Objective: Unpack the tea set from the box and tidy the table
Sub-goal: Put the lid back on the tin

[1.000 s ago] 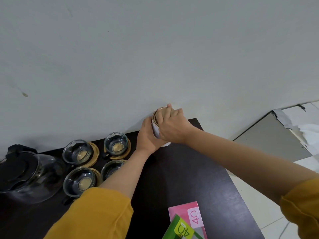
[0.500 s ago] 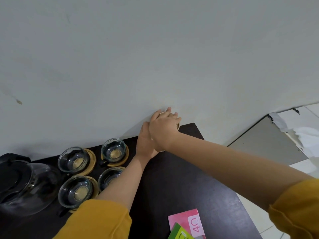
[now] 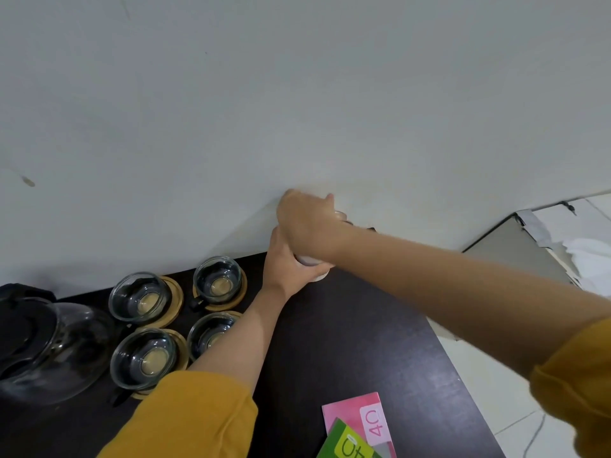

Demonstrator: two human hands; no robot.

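Since half a second ago the right hand (image 3: 309, 226) has shifted up over the top of the white canister (image 3: 312, 262), fingers curled down round it. Left hand (image 3: 285, 262) grips the canister's side from 9 o'clock, fingers wrapped behind, mostly hidden. Canister stands on the dark surface (image 3: 347, 342) at its 12 o'clock edge, against the wall. Four glass cups (image 3: 216, 281) on wooden coasters sit at 9 o'clock, glass teapot (image 3: 49, 348) beyond. Pink and green packets (image 3: 353, 424) lie at 6 o'clock.
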